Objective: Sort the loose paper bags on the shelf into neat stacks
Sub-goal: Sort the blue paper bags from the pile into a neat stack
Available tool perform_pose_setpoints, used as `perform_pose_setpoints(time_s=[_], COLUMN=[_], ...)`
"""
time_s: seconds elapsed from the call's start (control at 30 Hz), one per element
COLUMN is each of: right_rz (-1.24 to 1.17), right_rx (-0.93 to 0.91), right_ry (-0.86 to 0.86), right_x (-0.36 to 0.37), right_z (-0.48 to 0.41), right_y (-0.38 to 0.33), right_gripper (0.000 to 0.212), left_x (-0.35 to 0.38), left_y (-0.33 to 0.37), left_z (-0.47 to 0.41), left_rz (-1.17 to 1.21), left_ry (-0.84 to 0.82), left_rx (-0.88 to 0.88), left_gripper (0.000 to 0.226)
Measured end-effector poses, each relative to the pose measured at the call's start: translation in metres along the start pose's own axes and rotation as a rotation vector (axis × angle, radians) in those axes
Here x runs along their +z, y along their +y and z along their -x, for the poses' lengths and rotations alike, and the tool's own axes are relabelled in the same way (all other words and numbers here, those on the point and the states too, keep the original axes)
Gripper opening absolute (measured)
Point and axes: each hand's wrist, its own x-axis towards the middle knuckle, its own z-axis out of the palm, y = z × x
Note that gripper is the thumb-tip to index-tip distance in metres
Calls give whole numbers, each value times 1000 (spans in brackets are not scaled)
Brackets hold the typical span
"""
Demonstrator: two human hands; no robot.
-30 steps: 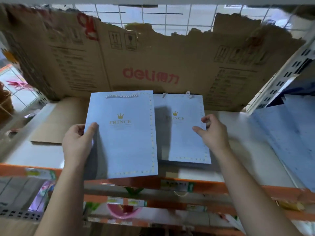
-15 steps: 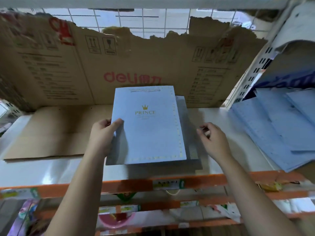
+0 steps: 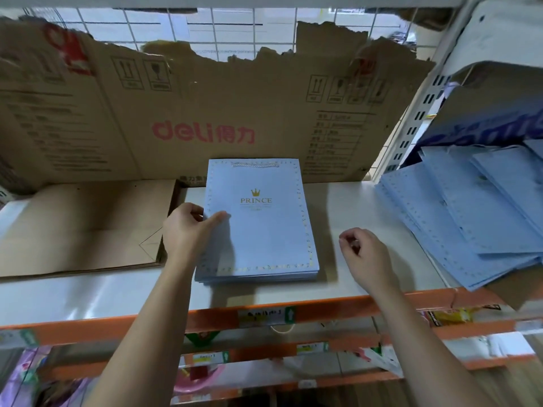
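Far left, the flattened cardboard (image 3: 85,227) lay on the shelf (image 3: 352,207), out of the action. Next, the left hand (image 3: 188,230): thumb on top, fingers curled at the left edge of the top bag (image 3: 264,230), pinching it. And here was the change: 1 second earlier that bag was held up beside a 2nd one, and now it sat square on the stack (image 3: 258,277), edges lined up, mid-shelf in front of the cardboard backing (image 3: 205,113). Just right of it, the right hand (image 3: 367,254) had come off the bags and hovered clear, fingers loosely curled round nothing. Far right, the loose pile (image 3: 470,218) of blue bags sprawled, fanned out and overhanging the shelf's front. So 1 neat stack was growing, and I judged that pile the likely next source.
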Motion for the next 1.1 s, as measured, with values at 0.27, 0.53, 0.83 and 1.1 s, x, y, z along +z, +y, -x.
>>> perform_pose_setpoints(time_s=[0.27,0.53,0.83,1.1], right_rz=[-81,-278,-159,-208], right_rx=[-30,-113,-114,-144], right_ry=[7,-286,-303,-125], right_x=[-3,2,12,-3], right_z=[3,21,20,28], right_y=[-11,-45,-55,-62], right_gripper=[8,55,61,25], left_x=[-5,-33,-33,-24], left_y=[-5,-26,-23,6], left_z=[14,45,46,37], left_rz=[-101,-191,-272,-418], left_ry=[-4,-568,-474,-358], left_rx=[133,289,393,639], left_gripper=[60,150,127,87])
